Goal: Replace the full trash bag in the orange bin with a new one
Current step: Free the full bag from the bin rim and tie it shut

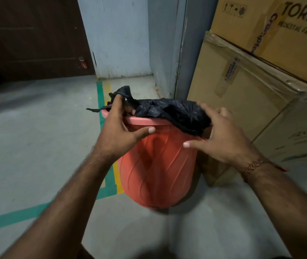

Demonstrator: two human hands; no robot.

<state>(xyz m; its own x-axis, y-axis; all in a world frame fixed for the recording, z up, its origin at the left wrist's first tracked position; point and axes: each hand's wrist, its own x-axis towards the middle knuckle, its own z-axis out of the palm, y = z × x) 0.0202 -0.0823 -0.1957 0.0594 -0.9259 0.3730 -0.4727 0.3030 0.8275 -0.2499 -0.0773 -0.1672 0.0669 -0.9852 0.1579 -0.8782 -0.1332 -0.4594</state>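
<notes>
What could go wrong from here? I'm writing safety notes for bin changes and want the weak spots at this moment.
1. The left hand holds only a thin strip of the black trash bag near the rim; pulling there might tear it.
2. The right hand looks blurred and its grip is unclear, so the bag could lift unevenly and spill.
3. The orange bin appears tilted and stands close to the cardboard boxes; tugging may tip it against them.

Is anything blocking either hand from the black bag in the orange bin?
Nothing visible. The left hand already holds the black bag at the orange bin rim; the right hand is at its draped edge.
</notes>
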